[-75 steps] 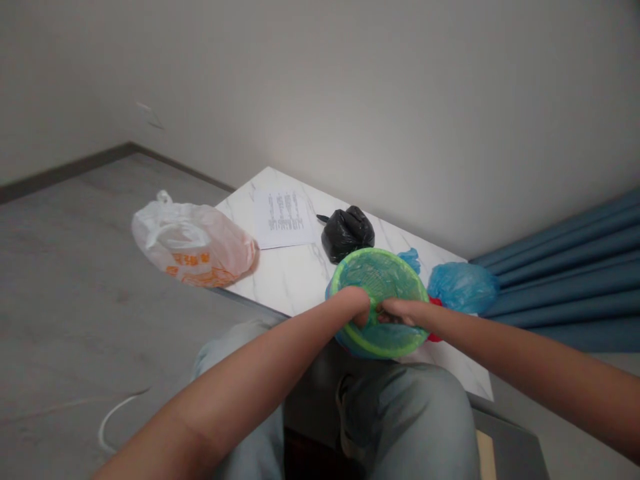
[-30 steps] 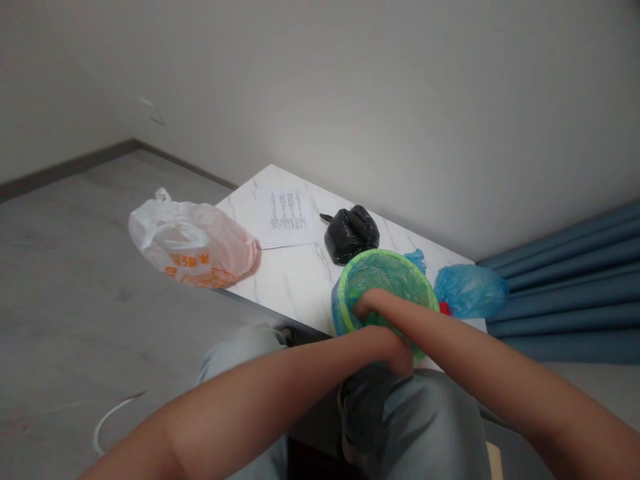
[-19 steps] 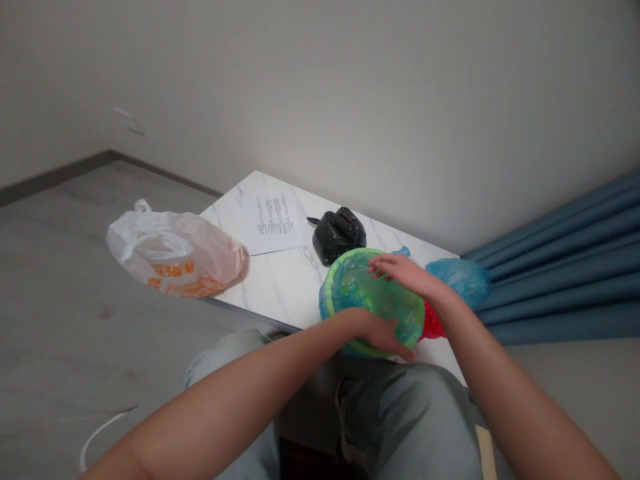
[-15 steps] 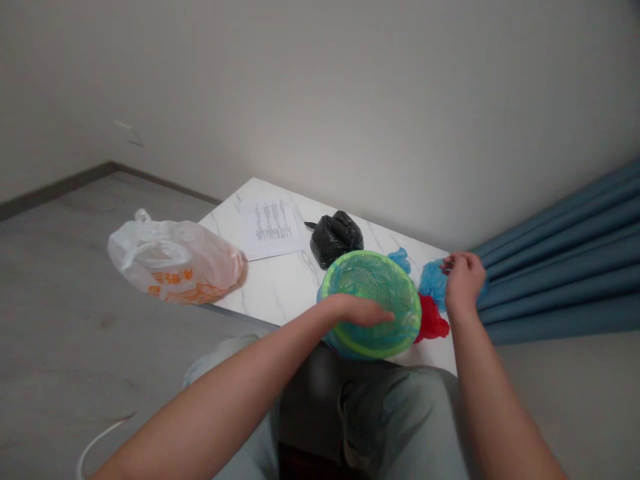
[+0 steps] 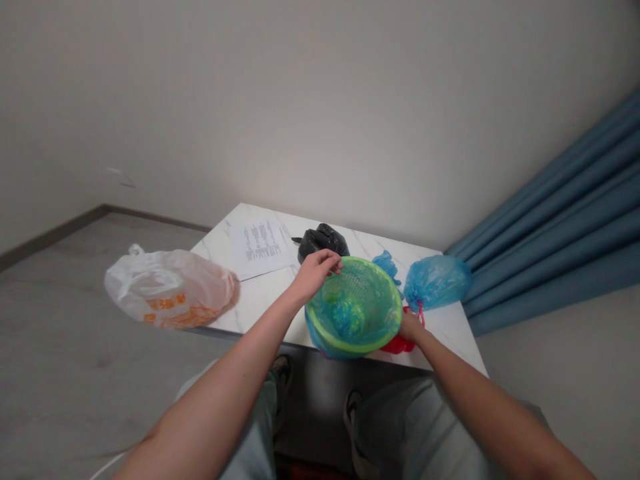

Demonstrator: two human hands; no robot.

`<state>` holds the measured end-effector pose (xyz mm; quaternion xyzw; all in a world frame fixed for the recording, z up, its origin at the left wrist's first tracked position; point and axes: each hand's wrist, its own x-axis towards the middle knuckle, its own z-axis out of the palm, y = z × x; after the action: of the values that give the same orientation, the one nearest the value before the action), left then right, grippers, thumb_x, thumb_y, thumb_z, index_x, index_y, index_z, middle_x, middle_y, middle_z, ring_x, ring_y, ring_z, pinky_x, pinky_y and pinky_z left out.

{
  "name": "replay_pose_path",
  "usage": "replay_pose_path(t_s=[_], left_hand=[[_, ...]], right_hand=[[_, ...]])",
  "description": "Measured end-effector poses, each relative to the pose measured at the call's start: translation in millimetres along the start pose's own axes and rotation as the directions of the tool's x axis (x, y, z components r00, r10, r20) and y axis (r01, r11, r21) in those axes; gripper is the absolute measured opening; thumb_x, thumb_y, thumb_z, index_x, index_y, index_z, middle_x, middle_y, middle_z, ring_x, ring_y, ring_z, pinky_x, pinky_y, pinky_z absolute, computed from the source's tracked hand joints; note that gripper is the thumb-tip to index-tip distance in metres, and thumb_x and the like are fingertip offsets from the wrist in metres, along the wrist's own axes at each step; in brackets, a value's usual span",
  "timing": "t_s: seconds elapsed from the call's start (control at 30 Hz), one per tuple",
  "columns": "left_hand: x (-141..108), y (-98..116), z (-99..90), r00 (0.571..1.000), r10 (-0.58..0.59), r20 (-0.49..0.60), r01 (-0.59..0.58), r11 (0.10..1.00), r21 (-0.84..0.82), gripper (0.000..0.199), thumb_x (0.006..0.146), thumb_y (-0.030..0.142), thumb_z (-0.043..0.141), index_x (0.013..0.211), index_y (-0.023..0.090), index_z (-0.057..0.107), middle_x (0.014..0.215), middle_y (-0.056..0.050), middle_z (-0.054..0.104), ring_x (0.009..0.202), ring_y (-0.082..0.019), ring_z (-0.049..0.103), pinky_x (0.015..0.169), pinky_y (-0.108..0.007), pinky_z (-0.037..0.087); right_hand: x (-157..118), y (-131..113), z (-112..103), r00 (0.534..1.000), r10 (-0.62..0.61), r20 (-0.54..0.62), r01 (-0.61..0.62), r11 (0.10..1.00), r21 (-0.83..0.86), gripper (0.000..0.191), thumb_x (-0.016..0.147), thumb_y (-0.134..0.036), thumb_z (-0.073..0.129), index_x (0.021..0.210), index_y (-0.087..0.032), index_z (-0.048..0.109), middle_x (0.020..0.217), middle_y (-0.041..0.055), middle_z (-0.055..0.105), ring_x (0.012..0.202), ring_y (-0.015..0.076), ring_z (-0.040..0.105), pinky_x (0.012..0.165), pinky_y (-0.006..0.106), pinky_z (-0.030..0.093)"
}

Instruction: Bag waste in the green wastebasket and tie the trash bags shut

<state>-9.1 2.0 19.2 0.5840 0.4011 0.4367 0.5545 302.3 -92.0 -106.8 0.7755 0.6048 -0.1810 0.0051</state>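
The left hand (image 5: 320, 267) is now at the far-left rim of the green mesh basket (image 5: 357, 347), its fingers bent and slightly spread over the edge, whereas half a second ago it was across the basket's mouth; whether they pinch the rim or only rest there, I cannot tell. The right hand (image 5: 411, 327) has left the tied blue plastic bag (image 5: 437, 280), which it partly covered then, and is now low against the basket's right side, beside the red plastic bag (image 5: 399, 345); its fingers are hidden, so I cannot tell whether they are closed on anything. Two and a half seconds ago both hands were inside the basket. The basket stands at the near edge of the white marbled table (image 5: 263, 293), its mouth uncovered, with a translucent blue liner (image 5: 345, 317) showing inside and below the rim. The red bag, in plainer view half a second ago, is now partly hidden by the basket and right hand. A thin pinkish-red loop (image 5: 421, 315) shows between that hand and the blue bag. The black plastic bag (image 5: 320, 241), crumpled blue plastic (image 5: 386, 265), printed sheet (image 5: 260, 250) and white carrier bag with orange lettering (image 5: 170, 287) keep their places on the table.
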Motion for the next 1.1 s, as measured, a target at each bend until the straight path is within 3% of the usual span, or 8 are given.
replay_pose_path(t_s=[0.2,0.3,0.53,0.63,0.77,0.9,0.97,1.1], left_hand=[[-24,10,5.0,0.963,0.239,-0.128,-0.227,0.969,0.101,0.019,0.087,0.034,0.055,0.094,0.018,0.062,0.088,-0.003,0.067,0.085,-0.018,0.063,0.079,-0.030,0.049],[-38,17,14.1,0.932,0.350,-0.098,-0.313,0.910,0.271,0.019,0.089,0.032,0.055,0.101,0.019,0.060,0.101,-0.005,0.065,0.096,-0.019,0.061,0.085,-0.032,0.048],[-66,30,60.1,0.915,0.382,0.128,-0.401,0.836,0.374,0.058,0.087,0.041,0.064,0.141,0.028,0.045,0.151,-0.010,0.035,0.140,-0.027,0.037,0.111,-0.042,0.038],[-68,16,80.6,0.923,0.331,0.196,-0.377,0.878,0.295,0.080,0.084,0.045,0.069,0.152,0.029,0.031,0.161,-0.011,0.019,0.148,-0.030,0.024,0.115,-0.046,0.033],[-55,-5,98.4,0.952,0.240,0.191,-0.259,0.962,0.081,0.094,0.082,0.055,0.067,0.157,0.031,0.016,0.165,-0.011,0.010,0.149,-0.032,0.021,0.111,-0.047,0.039],[-32,0,103.6,0.969,0.215,0.119,-0.181,0.952,-0.246,0.083,0.091,0.068,0.044,0.158,0.029,0.014,0.162,-0.011,0.027,0.143,-0.029,0.037,0.105,-0.045,0.047],[-23,9,100.9,0.985,0.171,0.031,-0.154,0.939,-0.309,0.074,0.096,0.069,0.022,0.157,0.028,0.021,0.153,-0.010,0.043,0.134,-0.027,0.050,0.099,-0.044,0.051],[-20,16,87.1,0.987,0.030,-0.155,-0.067,0.968,-0.243,0.073,0.097,0.063,0.000,0.148,0.028,0.039,0.136,-0.006,0.061,0.121,-0.023,0.062,0.093,-0.038,0.055]], right_hand=[[-3,6,-27,0.943,0.156,-0.294,-0.084,0.966,0.245,0.039,0.071,-0.025,0.066,0.108,-0.018,0.064,0.093,0.0104,0.067,0.092,0.0254,0.060,0.081,0.035,0.044],[-17,11,-55,0.861,0.250,-0.443,-0.094,0.934,0.346,0.039,0.073,-0.025,0.059,0.111,-0.017,0.063,0.095,0.0108,0.064,0.091,0.0266,0.059,0.083,0.037,0.044],[-82,-17,-105,0.344,0.335,-0.877,0.102,0.915,0.390,0.043,0.077,-0.024,0.052,0.118,-0.014,0.060,0.115,0.0169,0.052,0.113,0.0310,0.048,0.103,0.044,0.035],[-92,-40,-122,0.241,0.243,-0.940,0.158,0.946,0.285,0.039,0.078,-0.020,0.051,0.115,-0.015,0.062,0.124,0.0178,0.049,0.122,0.0322,0.043,0.107,0.047,0.031],[-90,-68,-144,0.238,0.129,-0.963,0.248,0.950,0.189,0.036,0.077,-0.016,0.050,0.110,-0.019,0.064,0.128,0.0162,0.048,0.125,0.0323,0.042,0.107,0.050,0.030],[-82,-105,-162,0.207,0.093,-0.974,0.443,0.879,0.178,0.034,0.073,-0.015,0.052,0.106,-0.021,0.062,0.128,0.0135,0.048,0.125,0.0299,0.045,0.107,0.048,0.034],[-76,-127,-162,0.287,0.089,-0.954,0.578,0.778,0.247,0.034,0.072,-0.016,0.051,0.105,-0.021,0.061,0.124,0.0118,0.051,0.121,0.0274,0.050,0.105,0.045,0.038],[-59,-164,-129,0.566,-0.046,-0.823,0.733,0.484,0.477,0.036,0.075,-0.021,0.051,0.109,-0.023,0.062,0.119,0.0096,0.059,0.117,0.0261,0.055,0.103,0.043,0.043]])
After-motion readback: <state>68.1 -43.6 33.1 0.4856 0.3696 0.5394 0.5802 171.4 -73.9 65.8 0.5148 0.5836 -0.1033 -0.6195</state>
